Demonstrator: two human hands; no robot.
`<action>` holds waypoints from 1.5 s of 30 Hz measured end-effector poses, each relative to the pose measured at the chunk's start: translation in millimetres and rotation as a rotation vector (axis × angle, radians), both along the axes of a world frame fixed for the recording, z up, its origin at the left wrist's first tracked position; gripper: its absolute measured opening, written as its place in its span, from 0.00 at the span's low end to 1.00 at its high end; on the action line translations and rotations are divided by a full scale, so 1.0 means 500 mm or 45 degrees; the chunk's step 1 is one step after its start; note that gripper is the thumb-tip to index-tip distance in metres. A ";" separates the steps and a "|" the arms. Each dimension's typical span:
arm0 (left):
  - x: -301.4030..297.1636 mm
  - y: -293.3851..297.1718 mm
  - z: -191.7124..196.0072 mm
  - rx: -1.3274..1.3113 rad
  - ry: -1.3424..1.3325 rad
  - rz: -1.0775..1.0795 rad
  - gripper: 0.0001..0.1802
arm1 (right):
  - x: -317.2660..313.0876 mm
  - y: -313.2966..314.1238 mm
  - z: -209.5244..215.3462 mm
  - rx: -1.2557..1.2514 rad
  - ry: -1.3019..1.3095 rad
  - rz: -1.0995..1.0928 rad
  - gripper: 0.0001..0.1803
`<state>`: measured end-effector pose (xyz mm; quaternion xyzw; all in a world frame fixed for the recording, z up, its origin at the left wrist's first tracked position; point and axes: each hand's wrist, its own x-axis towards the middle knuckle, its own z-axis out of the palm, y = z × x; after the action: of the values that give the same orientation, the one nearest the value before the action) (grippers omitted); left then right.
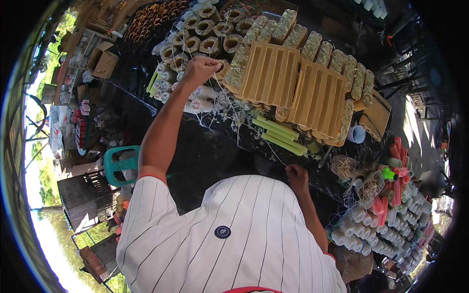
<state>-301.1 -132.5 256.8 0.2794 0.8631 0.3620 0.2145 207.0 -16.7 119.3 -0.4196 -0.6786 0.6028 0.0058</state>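
My left hand (199, 71) reaches far forward over the table, its fingertips pinched beside the brown hexagonal tubes (210, 45). What sits between those fingertips is too small to make out; a loose white string hangs close to it. My right hand (297, 177) is low at the table's near edge, fingers closed on a thin white string (277, 156). That string slants up and left past several light green rods (281, 138). Tangled white string (234, 113) lies between the left hand and the rods.
Two ribbed tan trays (270, 73) rest among speckled bars (309, 46) on the black-covered table. White rolls (354, 228) and red-pink tubes (379, 207) are piled at right. A white cup (356, 134) stands near the trays. At left is a green plastic chair (115, 166).
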 end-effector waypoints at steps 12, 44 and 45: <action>-0.337 0.306 -0.127 0.151 -0.671 -0.237 0.11 | 0.081 -0.149 0.018 -0.185 -0.155 -0.763 0.10; 0.349 0.283 0.205 0.649 -1.779 -0.968 0.10 | -0.175 0.085 0.197 0.072 0.729 -0.749 0.07; 0.341 0.310 0.213 0.704 -1.778 -1.015 0.10 | -0.195 0.091 0.176 -0.046 0.889 -0.693 0.07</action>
<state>-130.9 22.3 363.6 0.3175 0.2502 0.5466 0.7334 109.3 28.5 207.4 -0.3544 -0.4900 0.6967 0.3858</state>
